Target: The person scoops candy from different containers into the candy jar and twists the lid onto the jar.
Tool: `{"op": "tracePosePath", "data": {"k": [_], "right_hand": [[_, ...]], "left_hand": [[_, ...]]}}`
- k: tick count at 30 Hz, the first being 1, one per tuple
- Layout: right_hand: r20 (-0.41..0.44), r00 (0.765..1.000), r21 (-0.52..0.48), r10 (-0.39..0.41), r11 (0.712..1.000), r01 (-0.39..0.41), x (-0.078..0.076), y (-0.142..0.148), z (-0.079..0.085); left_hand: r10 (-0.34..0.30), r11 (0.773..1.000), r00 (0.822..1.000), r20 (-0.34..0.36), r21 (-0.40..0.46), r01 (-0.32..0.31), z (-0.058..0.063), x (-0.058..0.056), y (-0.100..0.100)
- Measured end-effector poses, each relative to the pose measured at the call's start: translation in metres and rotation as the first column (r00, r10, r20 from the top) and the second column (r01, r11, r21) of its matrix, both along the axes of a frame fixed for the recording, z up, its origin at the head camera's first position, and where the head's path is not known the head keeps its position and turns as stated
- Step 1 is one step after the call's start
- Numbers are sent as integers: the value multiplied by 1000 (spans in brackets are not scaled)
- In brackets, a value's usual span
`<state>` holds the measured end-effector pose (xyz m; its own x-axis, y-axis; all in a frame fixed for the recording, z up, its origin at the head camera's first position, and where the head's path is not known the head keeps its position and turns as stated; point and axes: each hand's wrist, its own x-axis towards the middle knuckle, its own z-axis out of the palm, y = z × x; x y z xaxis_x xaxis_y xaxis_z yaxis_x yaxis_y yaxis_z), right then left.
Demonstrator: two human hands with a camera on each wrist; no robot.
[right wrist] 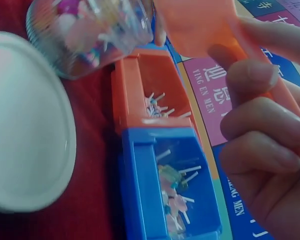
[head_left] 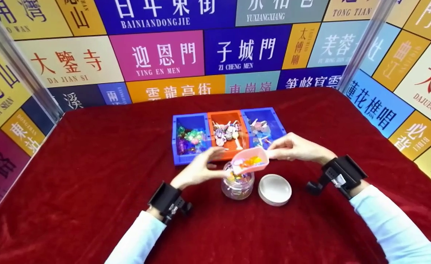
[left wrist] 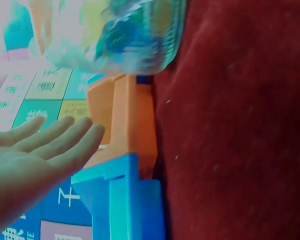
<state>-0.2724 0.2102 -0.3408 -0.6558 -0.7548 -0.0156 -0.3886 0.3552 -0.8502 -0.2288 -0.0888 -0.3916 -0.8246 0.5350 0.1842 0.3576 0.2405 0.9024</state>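
Observation:
My right hand (head_left: 292,147) grips the handle of a pink scoop (head_left: 260,165), its fingers curled round it in the right wrist view. Orange, yellow and pale pieces lie in the scoop, which is held over the mouth of a clear jar (head_left: 237,190). Colourful wrapped pieces show through the jar's wall. At the jar's left side is my left hand (head_left: 197,169), with fingers extended in the left wrist view; whether its thumb touches the rim or the scoop I cannot tell. A round white lid (head_left: 275,189) lies just right of the jar.
Behind the jar stand a left blue bin (head_left: 190,160) with green and purple pieces, an orange bin (head_left: 222,153) with lollipops, and a right blue bin (head_left: 279,126) with more lollipops. Dark red cloth (head_left: 127,176) covers the table. A printed panel wall (head_left: 156,55) rises behind.

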Motion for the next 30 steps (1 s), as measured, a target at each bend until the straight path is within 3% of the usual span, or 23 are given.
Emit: {"op": "tracePosePath", "data": {"k": [3, 8, 13, 15, 20, 26, 30], "right_hand": [[-46, 999, 35, 14, 999, -13, 1, 1, 2], [-113, 993, 81, 31, 996, -22, 4, 1, 9], [-251, 968, 194, 19, 980, 31, 14, -4, 25], [-339, 940, 247, 34, 968, 54, 19, -8, 33], [-526, 841, 349, 126, 934, 78, 33, -21, 50], [-615, 774, 444, 148, 877, 185, 51, -36, 67], [-680, 715, 443, 163, 868, 224, 58, -40, 76]], "left_hand": [[-47, 996, 999, -14, -71, 46, -2, 2, 6], [-65, 977, 994, -87, -206, 46, -4, 5, 13], [-76, 970, 985, -152, -238, 39, -6, 6, 16], [-79, 970, 984, -163, -238, 39, -7, 5, 16], [-74, 971, 984, -163, -239, 33, -9, 5, 16], [-53, 969, 989, -135, -248, 18, -10, 5, 16], [-42, 965, 991, -126, -261, 7, -9, 5, 15]]}}
